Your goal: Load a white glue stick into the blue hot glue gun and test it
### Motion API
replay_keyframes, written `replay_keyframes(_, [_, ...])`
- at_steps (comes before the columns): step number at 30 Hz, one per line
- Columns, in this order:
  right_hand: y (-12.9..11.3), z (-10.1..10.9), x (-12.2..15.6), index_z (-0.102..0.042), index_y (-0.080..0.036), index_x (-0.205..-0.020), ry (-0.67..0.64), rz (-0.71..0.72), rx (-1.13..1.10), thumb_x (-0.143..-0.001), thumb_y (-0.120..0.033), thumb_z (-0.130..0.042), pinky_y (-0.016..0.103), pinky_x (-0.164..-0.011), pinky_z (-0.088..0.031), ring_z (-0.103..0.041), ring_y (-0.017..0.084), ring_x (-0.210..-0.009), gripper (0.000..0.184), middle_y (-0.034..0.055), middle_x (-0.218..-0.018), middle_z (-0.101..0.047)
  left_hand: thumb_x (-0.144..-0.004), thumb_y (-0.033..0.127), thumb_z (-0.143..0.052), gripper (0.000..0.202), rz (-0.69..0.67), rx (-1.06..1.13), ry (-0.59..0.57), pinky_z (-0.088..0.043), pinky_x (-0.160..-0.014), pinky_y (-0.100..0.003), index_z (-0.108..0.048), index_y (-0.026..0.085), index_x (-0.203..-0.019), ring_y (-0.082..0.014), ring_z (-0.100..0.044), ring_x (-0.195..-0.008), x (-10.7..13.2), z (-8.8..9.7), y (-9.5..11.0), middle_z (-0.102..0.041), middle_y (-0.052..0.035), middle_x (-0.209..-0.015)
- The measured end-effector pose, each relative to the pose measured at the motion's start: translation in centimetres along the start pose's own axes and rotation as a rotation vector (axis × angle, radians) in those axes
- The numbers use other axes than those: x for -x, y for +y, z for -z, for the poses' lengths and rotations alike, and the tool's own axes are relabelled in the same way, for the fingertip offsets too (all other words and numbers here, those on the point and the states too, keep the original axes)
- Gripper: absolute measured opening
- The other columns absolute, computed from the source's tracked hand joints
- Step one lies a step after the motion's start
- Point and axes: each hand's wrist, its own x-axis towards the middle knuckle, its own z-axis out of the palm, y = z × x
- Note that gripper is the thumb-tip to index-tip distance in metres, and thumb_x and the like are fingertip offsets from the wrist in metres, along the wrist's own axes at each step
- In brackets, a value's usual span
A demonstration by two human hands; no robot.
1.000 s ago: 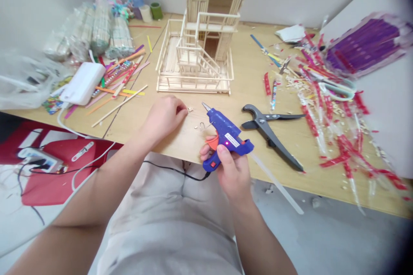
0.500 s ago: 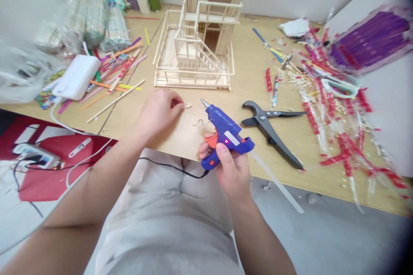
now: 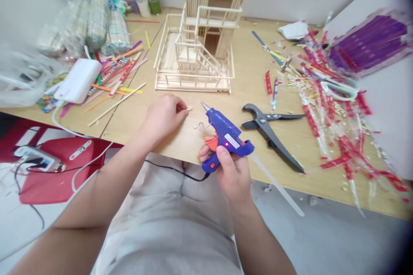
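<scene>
My right hand (image 3: 227, 169) grips a blue glue gun (image 3: 224, 132) by its handle, a finger on the orange trigger, nozzle pointing up-left over the wooden table (image 3: 251, 90). A clear glue stick (image 3: 277, 184) sticks out of its back. My left hand (image 3: 163, 116) rests on the table with fingers curled, their tips pinched at a tiny wooden piece (image 3: 189, 108) just left of the nozzle. Small wood bits (image 3: 196, 126) lie between the hands. A stick-built model house (image 3: 201, 41) stands just beyond.
Black cutters (image 3: 271, 126) lie right of the glue gun. Red and clear wrappers (image 3: 325, 111) litter the right side, beside a purple pack (image 3: 368, 45). At left lie coloured sticks (image 3: 119, 79), a white box (image 3: 79, 80) and bagged stick bundles (image 3: 97, 30). A black cord (image 3: 174, 172) crosses my lap.
My hands hold almost the same pose. The view shifted slightly, and my left fingertips have closed in on the tiny wooden piece.
</scene>
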Motion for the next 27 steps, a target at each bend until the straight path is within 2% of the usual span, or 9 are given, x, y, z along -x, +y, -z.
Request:
replay_keyframes(6, [-0.1,-0.1,0.2,-0.073,-0.021,-0.109,-0.001,0.008,0.003,-0.098,-0.039,-0.062,0.030,-0.066,-0.057,-0.068,0.015,-0.073,0.023,0.0035,-0.087,-0.073,-0.085,0.026,-0.062,0.014,0.020,-0.060,0.013,-0.048,-0.071,-0.033,-0.074,0.019,-0.084,-0.0218,-0.065,-0.080,0.3,0.0,0.4,-0.074,-0.0068,-0.090])
replay_keyframes(14, [-0.2,-0.2,0.3,-0.072,-0.021,-0.109,0.000,0.007,0.019,-0.098,-0.039,-0.061,0.029,-0.063,-0.056,-0.068,0.016,-0.072,0.024,0.0037,-0.086,-0.073,-0.086,0.029,-0.061,0.015,0.049,-0.082,0.000,-0.046,-0.069,-0.034,-0.074,0.020,-0.084,-0.0225,-0.065,-0.078,0.3,0.1,0.7,-0.074,-0.0062,-0.087])
replay_keyframes(23, [-0.4,-0.2,0.3,-0.072,-0.019,-0.107,0.003,0.015,0.053,-0.098,-0.041,-0.061,0.031,-0.066,-0.058,-0.067,0.016,-0.070,0.026,0.0041,-0.086,-0.073,-0.088,0.029,-0.057,0.016,0.092,-0.124,0.001,-0.047,-0.078,-0.035,-0.070,0.022,-0.085,-0.0233,-0.065,-0.087,0.6,-0.2,1.2,-0.072,-0.0061,-0.092])
replay_keyframes(27, [-0.5,-0.3,0.3,-0.071,-0.019,-0.107,0.001,0.013,0.047,-0.098,-0.039,-0.060,0.032,-0.067,-0.057,-0.067,0.016,-0.072,0.025,0.0044,-0.087,-0.073,-0.086,0.027,-0.056,0.015,0.071,-0.119,0.036,-0.047,-0.076,-0.036,-0.069,0.022,-0.082,-0.0240,-0.064,-0.085,0.6,-0.2,1.1,-0.072,-0.0071,-0.089])
